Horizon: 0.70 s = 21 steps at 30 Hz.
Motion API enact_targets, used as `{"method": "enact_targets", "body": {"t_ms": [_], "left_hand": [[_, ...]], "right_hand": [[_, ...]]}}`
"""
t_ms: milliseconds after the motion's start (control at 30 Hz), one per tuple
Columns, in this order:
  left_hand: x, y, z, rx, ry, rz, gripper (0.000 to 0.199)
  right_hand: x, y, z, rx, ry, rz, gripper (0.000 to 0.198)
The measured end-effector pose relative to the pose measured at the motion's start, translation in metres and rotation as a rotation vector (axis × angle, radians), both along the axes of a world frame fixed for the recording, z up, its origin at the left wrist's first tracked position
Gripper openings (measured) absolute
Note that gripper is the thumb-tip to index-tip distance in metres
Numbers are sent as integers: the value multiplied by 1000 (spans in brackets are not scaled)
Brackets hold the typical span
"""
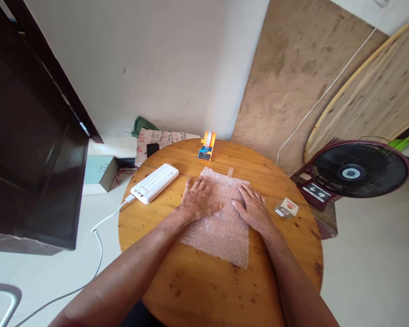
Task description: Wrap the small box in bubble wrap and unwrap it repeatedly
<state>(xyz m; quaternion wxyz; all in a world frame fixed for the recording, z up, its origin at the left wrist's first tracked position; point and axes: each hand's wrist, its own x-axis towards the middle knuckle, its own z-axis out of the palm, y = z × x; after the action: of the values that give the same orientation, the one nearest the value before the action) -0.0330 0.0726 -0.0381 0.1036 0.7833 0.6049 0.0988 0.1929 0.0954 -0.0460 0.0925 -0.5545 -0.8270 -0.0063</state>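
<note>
A round wooden table (218, 290) bears bubbly, probably plastic wrap (218, 234) beneath 2 splayed grips (197, 199) (254, 209).

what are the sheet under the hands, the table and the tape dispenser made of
Sheet: looks like glossy, see-through plastic bubble wrap, given the many small shiny bumps.
Table: wood, probably varnished; knots and board seams show under a sheen.
Dispenser: likely moulded plastic, judging by its bright orange and blue parts.
</note>
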Motion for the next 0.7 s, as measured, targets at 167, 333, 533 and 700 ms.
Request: {"method": "enact_targets", "body": {"t_ms": [167,333,533,700], "left_hand": [[-3,-1,3,9,-15,-4,84],[2,-10,10,116,-77,-110,72],[15,-20,4,28,-97,-430,84],[15,-18,-2,-33,-98,-437,93]], "right_hand": [[-1,1,0,4,-1,-14,53],[-1,2,-1,4,-12,-24,49],[0,3,-3,29,-7,-8,48],[1,5,-3,49,7,-12,47]]}}
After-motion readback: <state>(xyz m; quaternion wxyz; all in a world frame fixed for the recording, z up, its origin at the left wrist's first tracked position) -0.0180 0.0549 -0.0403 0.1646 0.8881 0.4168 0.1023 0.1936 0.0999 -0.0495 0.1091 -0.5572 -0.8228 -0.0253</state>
